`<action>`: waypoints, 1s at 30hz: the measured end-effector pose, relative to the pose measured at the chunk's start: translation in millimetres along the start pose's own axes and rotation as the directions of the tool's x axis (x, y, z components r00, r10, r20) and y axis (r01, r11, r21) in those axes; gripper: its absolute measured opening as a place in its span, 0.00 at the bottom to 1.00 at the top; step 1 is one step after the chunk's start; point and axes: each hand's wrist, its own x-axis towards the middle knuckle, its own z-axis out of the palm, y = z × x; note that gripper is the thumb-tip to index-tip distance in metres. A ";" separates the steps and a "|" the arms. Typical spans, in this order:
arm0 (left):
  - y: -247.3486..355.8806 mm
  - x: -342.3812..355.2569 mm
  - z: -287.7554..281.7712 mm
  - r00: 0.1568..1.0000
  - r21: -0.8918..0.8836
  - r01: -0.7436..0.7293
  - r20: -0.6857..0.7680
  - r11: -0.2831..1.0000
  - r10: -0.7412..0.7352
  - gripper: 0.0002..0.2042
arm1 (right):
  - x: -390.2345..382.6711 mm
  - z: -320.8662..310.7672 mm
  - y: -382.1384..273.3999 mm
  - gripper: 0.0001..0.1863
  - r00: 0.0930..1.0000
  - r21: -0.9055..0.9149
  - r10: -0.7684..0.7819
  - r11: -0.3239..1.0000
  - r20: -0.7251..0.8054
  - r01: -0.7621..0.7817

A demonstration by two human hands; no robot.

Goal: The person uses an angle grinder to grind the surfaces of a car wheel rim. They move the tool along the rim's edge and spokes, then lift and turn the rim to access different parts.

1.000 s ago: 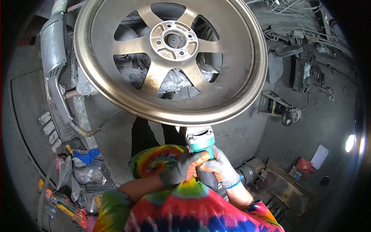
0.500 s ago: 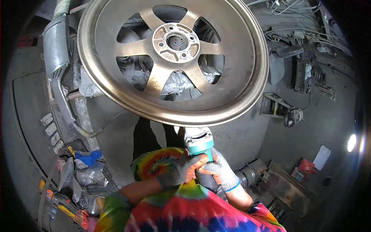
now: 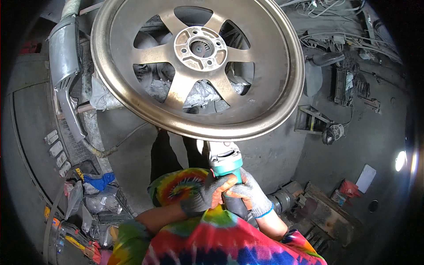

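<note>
The wheel rim lies directly ahead of both hands, its near lip just beyond the head of the green-and-silver power tool; the tool's long axis points away from the torso toward that lip, contact being impossible to tell; left hand and right hand, gloved, about equally near the rim, wrap its body together; the elbows are bent, forearms angled inward.

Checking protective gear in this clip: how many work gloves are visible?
2: one on the left hand, one on the right hand, both gripping the teal power tool. Others could be hidden among the clutter at lower left.
</note>
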 end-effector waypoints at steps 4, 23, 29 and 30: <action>9.4 -3.8 13.1 0.992 0.080 -0.126 0.014 0.989 0.125 0.12 | 0.0 4.2 -5.6 0.24 1.000 -0.001 0.009 1.000 0.026 -0.009; 17.2 -3.5 31.5 0.989 0.027 -0.147 0.022 0.989 0.147 0.09 | -3.4 -1.2 -6.2 0.22 0.998 0.091 0.064 0.994 0.008 -0.064; 15.4 0.1 34.4 0.982 0.080 -0.150 -0.104 0.985 0.158 0.10 | -2.8 -2.3 -12.0 0.23 0.999 0.053 0.052 0.997 0.013 -0.053; 18.8 -2.7 34.4 0.987 0.085 -0.153 -0.044 0.985 0.157 0.10 | -2.2 -3.8 -6.9 0.23 0.999 0.048 0.043 0.998 -0.007 -0.042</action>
